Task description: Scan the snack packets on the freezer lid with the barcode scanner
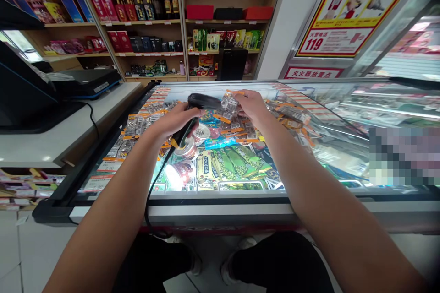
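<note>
Head view: both forearms (pixel 122 183) reach forward across the near edge of the chest freezer (pixel 220 211) and converge above its glass top (pixel 202 87). Left hand (pixel 179 119) is raised left of the freezer's centre, its grip wrapped around the handle of a black scanner (pixel 205 100), whose head points toward the freezer's right. Right hand (pixel 253 104) is above the freezer's centre toward the far side, its grip pinched nearly closed on a clear packet (pixel 229 102) with an orange strip. The clear packet is just beside the scanner head; contact cannot be determined.

Obstructions: a black cable (pixel 148 199) hangs over the freezer's front edge; scanner and hands partly cover the items below. Loose packets (pixel 133 124) lie on the freezer's left, further packets (pixel 290 116) on its right. A counter (pixel 30 146) stands left of the freezer; shelves (pixel 227 21) beyond it carry boxes (pixel 200 12) and bottles (pixel 167 3).

Contents, beneath the freezer's glass: tubs (pixel 180 171) left of centre, green wrappers (pixel 237 162) front centre, blue wrappers (pixel 222 142) behind these.
</note>
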The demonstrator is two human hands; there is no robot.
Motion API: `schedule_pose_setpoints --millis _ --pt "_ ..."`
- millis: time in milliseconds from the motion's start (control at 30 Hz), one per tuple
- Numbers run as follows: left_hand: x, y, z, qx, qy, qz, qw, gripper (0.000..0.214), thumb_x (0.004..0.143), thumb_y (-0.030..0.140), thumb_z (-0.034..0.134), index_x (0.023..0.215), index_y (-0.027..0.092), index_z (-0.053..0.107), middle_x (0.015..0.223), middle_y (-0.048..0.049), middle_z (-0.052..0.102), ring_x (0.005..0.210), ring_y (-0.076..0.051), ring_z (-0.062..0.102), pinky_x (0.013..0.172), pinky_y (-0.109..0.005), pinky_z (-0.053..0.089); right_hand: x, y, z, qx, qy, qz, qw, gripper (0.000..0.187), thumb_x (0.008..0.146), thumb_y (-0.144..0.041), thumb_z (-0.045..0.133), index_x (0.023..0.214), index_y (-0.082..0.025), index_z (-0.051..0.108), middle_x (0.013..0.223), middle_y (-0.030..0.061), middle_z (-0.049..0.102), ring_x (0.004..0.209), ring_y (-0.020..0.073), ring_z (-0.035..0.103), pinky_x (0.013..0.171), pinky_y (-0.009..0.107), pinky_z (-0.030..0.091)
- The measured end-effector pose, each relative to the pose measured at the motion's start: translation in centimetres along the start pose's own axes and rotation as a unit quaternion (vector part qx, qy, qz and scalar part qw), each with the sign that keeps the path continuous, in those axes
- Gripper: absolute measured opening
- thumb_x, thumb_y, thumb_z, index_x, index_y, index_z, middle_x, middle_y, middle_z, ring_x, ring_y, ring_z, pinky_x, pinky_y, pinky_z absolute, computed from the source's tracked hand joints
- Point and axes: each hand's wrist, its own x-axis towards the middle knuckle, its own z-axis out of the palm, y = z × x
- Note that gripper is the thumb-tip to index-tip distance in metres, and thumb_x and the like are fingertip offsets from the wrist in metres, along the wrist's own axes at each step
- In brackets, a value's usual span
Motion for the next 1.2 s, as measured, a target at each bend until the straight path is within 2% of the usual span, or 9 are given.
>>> schedule_pose_setpoints --millis 133,233,400,500,633,767,900,1033,1200 --pt "0.3 0.4 -1.5 -0.088 0.154 0.023 0.984 0.02 0.079 0.039 0.062 0.077 0.022 0.052 0.055 0.0004 0.058 0.038 -0.013 0.052 0.037 -0.024 0.039 0.1 0.6 -0.7 -0.294 0.077 -0.083 0.949 0.027 0.089 -0.034 0.061 0.108 -0.017 0.067 0.096 0.0134 0.065 0.1 0.0316 0.06 0.09 0.045 0.047" --pt "0.4 0.7 -2.9 -0.15 0.25 0.031 0.956 0.025 0.079 0.043 0.063 0.08 0.023 0.049 0.054 0.0022 0.058 0.038 -0.012 0.052 0.037 -0.024 0.039 -0.7 0.5 0.4 -0.372 0.111 -0.172 0.906 0.041 0.089 -0.035 0.061 0.125 -0.014 0.061 0.121 0.0209 0.06 0.124 0.038 0.047 0.103 0.051 0.037" --pt "0.7 0.7 -3.6 -0.197 0.303 0.048 0.931 0.028 0.08 0.045 0.064 0.083 0.023 0.048 0.053 0.0037 0.056 0.038 -0.012 0.052 0.039 -0.024 0.04 -4.3 -1.3 6.3 -0.214 -0.082 -0.213 0.95 0.038 0.1 -0.045 0.047 0.118 -0.018 0.067 0.113 0.0155 0.068 0.109 0.0317 0.061 0.094 0.047 0.046" --pt "0.8 0.7 -3.1 -0.19 0.297 0.056 0.934 0.028 0.08 0.045 0.064 0.083 0.023 0.048 0.052 0.0037 0.056 0.037 -0.012 0.051 0.039 -0.024 0.04 -6.3 -1.9 10.2 -0.226 -0.172 -0.153 0.946 0.054 0.097 -0.062 0.046 0.11 -0.016 0.071 0.117 0.0203 0.067 0.122 0.0388 0.056 0.097 0.052 0.045" --pt "0.8 0.6 -2.6 -0.157 0.272 0.048 0.948 0.028 0.08 0.045 0.064 0.084 0.023 0.048 0.054 0.0035 0.057 0.036 -0.012 0.051 0.038 -0.025 0.038 -6.7 -1.8 11.9 -0.205 -0.178 -0.124 0.954 0.044 0.091 -0.055 0.062 0.109 -0.016 0.07 0.121 0.02 0.066 0.124 0.0394 0.055 0.099 0.051 0.045" --pt "0.5 0.5 -2.3 -0.116 0.228 0.031 0.966 0.025 0.08 0.043 0.063 0.084 0.023 0.049 0.055 0.0027 0.057 0.037 -0.013 0.053 0.039 -0.024 0.039 -5.5 -1.8 9.7 -0.055 -0.158 -0.075 0.983 0.036 0.092 -0.041 0.064 0.118 -0.017 0.062 0.116 0.0164 0.068 0.092 0.0274 0.068 0.078 0.041 0.054" --pt "0.3 0.5 -1.7 -0.074 0.155 0.017 0.985 0.019 0.081 0.038 0.059 0.081 0.022 0.049 0.054 0.0018 0.058 0.038 -0.013 0.053 0.039 -0.024 0.041 -4.0 -1.8 6.5 0.019 -0.074 -0.102 0.992 0.021 0.094 -0.038 0.059 0.104 -0.02 0.062 0.086 0.0058 0.064 0.065 0.0184 0.06 0.059 0.031 0.046" --pt "0.0 0.5 -1.0 -0.039 0.062 0.012 0.997 0.019 0.082 0.037 0.059 0.078 0.021 0.048 0.056 0.0006 0.059 0.038 -0.012 0.052 0.039 -0.024 0.04 -2.8 -1.6 4.5 0.009 0.005 -0.153 0.988 0.016 0.093 -0.036 0.058 0.094 -0.021 0.063 0.066 -0.0011 0.049 0.059 0.0166 0.049 0.056 0.03 0.036" --pt "-0.4 0.5 -0.4 -0.033 0.013 -0.002 0.999 0.022 0.084 0.039 0.057 0.077 0.021 0.049 0.058 0.0001 0.059 0.038 -0.013 0.054 0.038 -0.025 0.041 -2.1 -1.1 3.8 0.004 0.023 -0.153 0.988 0.016 0.09 -0.035 0.058 0.086 -0.02 0.061 0.067 -0.0013 0.047 0.06 0.0159 0.046 0.057 0.03 0.033"
